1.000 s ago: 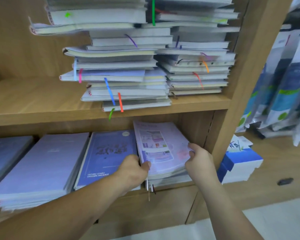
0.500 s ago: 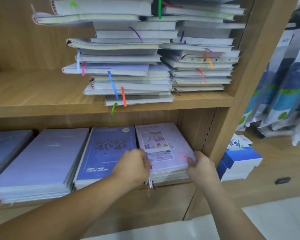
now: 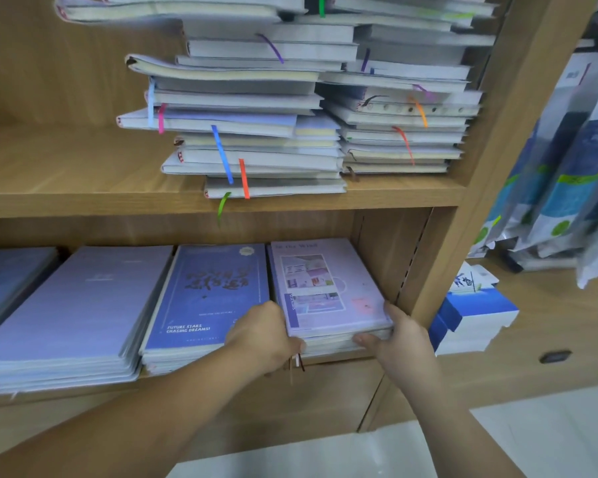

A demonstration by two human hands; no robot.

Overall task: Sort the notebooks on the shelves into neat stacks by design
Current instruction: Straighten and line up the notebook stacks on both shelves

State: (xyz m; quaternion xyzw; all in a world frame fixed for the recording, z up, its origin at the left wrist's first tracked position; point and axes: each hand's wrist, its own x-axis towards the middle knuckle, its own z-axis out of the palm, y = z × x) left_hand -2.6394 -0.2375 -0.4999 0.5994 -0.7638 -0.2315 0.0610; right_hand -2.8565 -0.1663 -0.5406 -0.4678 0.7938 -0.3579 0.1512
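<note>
the pink stack [image 3: 325, 288] is lying at the right end of the lower shelf [image 3: 328, 365], right against the side panel [image 3: 394, 260]. your left hand [image 3: 263, 334] is pressing on its near left corner, fingers curled around the edge, and your right hand [image 3: 399, 334] is gripping its near right corner, thumb on the front edge. just left, the blue stack [image 3: 208, 298] is sitting beside it, then the lilac stack [image 3: 76, 305]. on the upper shelf [image 3: 66, 198], two messy piles [image 3: 256, 132] are leaning, ribbons hanging over the edge.
</note>
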